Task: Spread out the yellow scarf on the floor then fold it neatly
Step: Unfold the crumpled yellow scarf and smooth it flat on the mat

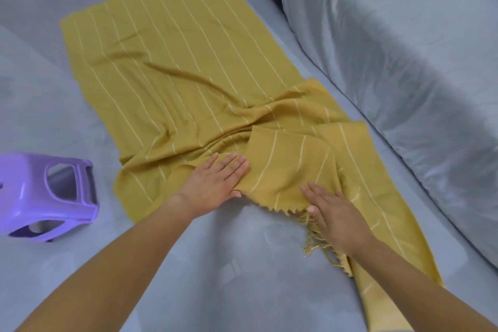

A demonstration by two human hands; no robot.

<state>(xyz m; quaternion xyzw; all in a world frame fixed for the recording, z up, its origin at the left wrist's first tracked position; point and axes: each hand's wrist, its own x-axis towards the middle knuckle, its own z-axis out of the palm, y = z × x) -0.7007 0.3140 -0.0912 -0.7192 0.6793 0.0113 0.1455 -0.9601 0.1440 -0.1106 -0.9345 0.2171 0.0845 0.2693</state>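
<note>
Fabric covers much of the grey floor [242, 272]: the yellow scarf [175, 75], crossed by thin pale stripes, lies lengthwise away from the person. Its far half is spread fairly flat, with one long crease running across the middle. The near half is rumpled, gathered into folds just ahead of the hands. A flap [285, 164] of the scarf is turned back on top of the rest, and its frayed edge faces the person. A tasselled fringe [318, 242] trails from that edge onto the floor, and a further strip of scarf runs under the right forearm toward the bottom of the view.

The left hand [215, 183] lies palm down on the rumpled cloth just left of the flap. Its fingers are straight and close together, and the thumb tip touches the flap's near corner. The right hand [331, 213] lies palm down on the flap's near right part. Its fingers are straight and slightly spread, and the thumb sits at the frayed edge where the fringe begins. Neither hand curls round the cloth; both press flat on it.

On the left, a purple plastic stool [45, 191] lies tipped on its side on the floor, apart from the scarf. Along the right stands a piece of furniture draped in a pale grey sheet [404, 48], with its lower edge near the scarf's right side.
</note>
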